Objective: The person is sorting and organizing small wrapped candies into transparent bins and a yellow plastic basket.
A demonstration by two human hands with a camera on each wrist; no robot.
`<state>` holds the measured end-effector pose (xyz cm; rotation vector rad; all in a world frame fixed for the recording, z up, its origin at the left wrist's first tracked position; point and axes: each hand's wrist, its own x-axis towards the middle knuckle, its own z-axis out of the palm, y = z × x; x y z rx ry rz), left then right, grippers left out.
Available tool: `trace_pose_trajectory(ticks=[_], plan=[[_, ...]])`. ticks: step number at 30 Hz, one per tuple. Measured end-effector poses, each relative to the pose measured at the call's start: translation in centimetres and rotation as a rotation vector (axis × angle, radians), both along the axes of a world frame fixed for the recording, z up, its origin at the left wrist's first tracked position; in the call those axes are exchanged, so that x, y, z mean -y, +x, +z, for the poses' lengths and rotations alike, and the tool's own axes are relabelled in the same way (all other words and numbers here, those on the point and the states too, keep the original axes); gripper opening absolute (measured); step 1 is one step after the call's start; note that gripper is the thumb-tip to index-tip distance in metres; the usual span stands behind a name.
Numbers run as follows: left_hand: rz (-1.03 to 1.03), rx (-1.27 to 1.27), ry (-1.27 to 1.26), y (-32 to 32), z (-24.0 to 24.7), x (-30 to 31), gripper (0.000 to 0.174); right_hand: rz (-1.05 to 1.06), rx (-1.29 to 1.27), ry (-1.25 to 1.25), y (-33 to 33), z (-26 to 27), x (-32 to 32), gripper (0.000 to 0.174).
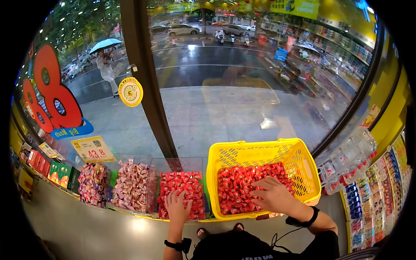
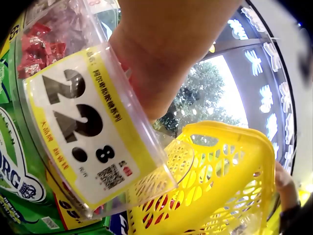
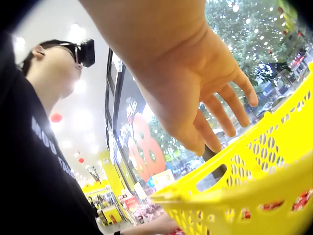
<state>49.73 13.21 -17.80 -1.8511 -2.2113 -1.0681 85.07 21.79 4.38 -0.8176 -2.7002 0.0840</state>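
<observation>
My left hand (image 1: 177, 210) rests with spread fingers on red-wrapped candies (image 1: 182, 180) in a clear plastic bin. In the left wrist view, the forearm hides most of that hand behind the bin's front and its price card (image 2: 66, 110). To the right stands a yellow plastic basket (image 1: 211, 186), holding many more of the red candies (image 1: 236, 190). Over the basket is my right hand (image 1: 277, 197), palm down, its fingers extended. The right wrist view shows this hand (image 3: 195, 83) above the basket rim (image 3: 234, 156) with nothing in its grasp.
Left of the red candies are bins of pink-wrapped candies (image 1: 131, 186) and darker mixed candies (image 1: 92, 184), with a price sign (image 1: 93, 148) behind. A large window and its dark post (image 1: 145, 78) rise behind the bins. Shelves of packaged goods (image 1: 368, 212) stand at right.
</observation>
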Motion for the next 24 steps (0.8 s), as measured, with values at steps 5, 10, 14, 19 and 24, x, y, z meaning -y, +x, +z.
trace_pose_trajectory(ticks=[5,10,14,19,24], plan=[[-0.031,-0.004,0.032,0.5,0.9,0.1,0.053,0.086,0.193,-0.059,-0.8,3.9,-5.0,0.023],[-0.175,0.087,0.237,1.0,11.6,-1.8,0.039,0.058,0.361,-0.248,-2.3,1.9,-10.5,0.031],[-0.494,0.081,0.257,3.1,20.1,-4.9,0.029,-0.018,0.562,-0.342,-3.5,-1.1,-12.4,0.036],[-0.781,-0.062,0.118,7.6,19.2,-9.4,0.025,0.059,0.731,-0.433,-4.0,-7.2,-13.3,0.056],[-0.883,-0.051,-0.073,9.3,14.4,-9.6,0.027,0.057,0.949,-0.456,-5.0,-12.0,-11.8,0.07]])
